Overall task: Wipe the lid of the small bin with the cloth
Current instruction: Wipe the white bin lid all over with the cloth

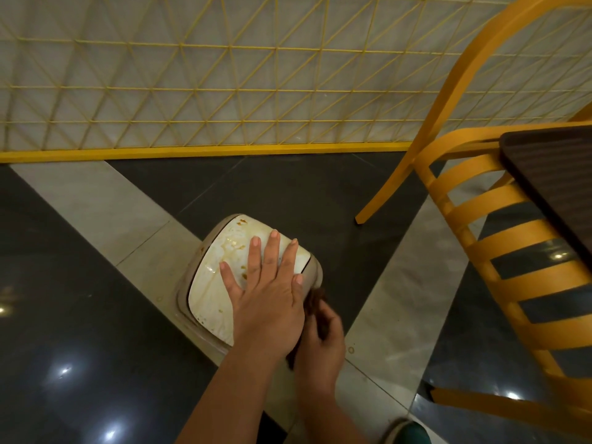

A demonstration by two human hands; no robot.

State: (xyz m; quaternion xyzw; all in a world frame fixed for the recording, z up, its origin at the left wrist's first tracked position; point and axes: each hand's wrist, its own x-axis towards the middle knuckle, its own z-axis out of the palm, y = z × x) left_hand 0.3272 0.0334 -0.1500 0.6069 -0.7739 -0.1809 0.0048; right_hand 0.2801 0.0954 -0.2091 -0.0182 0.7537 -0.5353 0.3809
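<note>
A small beige bin (pixel 315 267) stands on the floor, seen from above. Its white lid (pixel 208 293) carries brown and yellowish stains, mostly toward the far edge. My left hand (pixel 266 293) lies flat on the right half of the lid, fingers spread, holding nothing. Just to the right and partly under it, my right hand (pixel 320 344) grips a dark brown cloth (pixel 317 302) against the bin's right side. The near right part of the lid is hidden by my left hand.
A yellow slatted chair (pixel 499 251) stands close on the right, its leg (pixel 378 203) down just beyond the bin. A dark table corner (pixel 551 161) overhangs it. A yellow mesh fence (pixel 205 91) closes off the back. A shoe tip (pixel 407 431) shows at the bottom.
</note>
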